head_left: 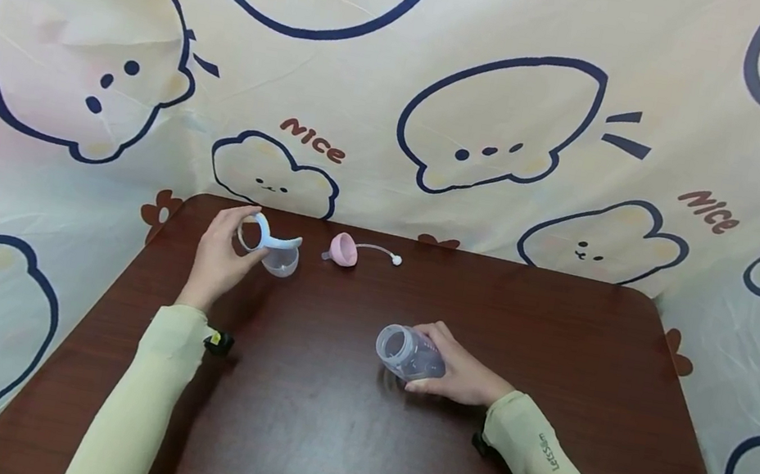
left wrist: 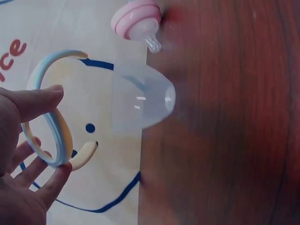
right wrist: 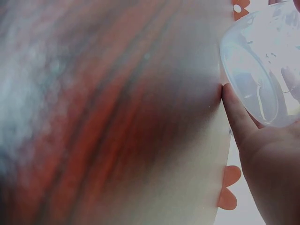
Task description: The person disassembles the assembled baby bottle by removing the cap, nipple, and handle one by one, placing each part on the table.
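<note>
My left hand [head_left: 225,256] pinches a pale blue two-armed bottle handle [head_left: 263,228] between thumb and fingers, above the far left of the table. Just beyond it a clear domed cap [head_left: 281,261] stands on the wood. Beside the cap lies a pink nipple collar [head_left: 344,250] with a thin white straw ending in a small weight; in the left wrist view its clear nipple [left wrist: 152,43] shows. Right of centre, my right hand [head_left: 459,370] grips a clear baby bottle [head_left: 415,356], tilted with its uncovered mouth to the left. The right wrist view shows the bottle's base [right wrist: 255,84].
The dark brown wooden table [head_left: 291,422] is bounded at the back and sides by a cream cloth [head_left: 371,103] with cartoon outlines. The pink collar lies close to the table's back edge. Each wrist carries a small black camera [head_left: 219,342].
</note>
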`<state>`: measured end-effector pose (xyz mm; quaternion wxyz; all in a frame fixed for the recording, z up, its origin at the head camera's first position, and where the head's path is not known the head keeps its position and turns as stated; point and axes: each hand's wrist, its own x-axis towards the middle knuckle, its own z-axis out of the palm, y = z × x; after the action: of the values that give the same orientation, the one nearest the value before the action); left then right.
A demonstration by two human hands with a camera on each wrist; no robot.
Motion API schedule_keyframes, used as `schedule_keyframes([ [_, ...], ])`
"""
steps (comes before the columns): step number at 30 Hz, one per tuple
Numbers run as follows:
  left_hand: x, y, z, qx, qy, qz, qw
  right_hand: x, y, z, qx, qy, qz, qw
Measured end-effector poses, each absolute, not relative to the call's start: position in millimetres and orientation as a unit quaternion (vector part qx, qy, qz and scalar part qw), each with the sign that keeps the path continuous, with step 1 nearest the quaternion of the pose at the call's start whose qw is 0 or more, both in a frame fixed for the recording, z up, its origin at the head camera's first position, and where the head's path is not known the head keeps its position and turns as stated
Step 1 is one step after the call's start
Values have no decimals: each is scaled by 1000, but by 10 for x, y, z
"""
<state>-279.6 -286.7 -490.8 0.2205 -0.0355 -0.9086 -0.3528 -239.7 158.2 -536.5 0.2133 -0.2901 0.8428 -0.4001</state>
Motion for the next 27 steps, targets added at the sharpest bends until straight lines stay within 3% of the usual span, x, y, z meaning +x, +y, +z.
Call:
schedule_keyframes([
  [27, -2799, -3213, -5085, 82, -913, -339, 211, -2400, 1580, -5360, -300, 837, -408, 209],
])
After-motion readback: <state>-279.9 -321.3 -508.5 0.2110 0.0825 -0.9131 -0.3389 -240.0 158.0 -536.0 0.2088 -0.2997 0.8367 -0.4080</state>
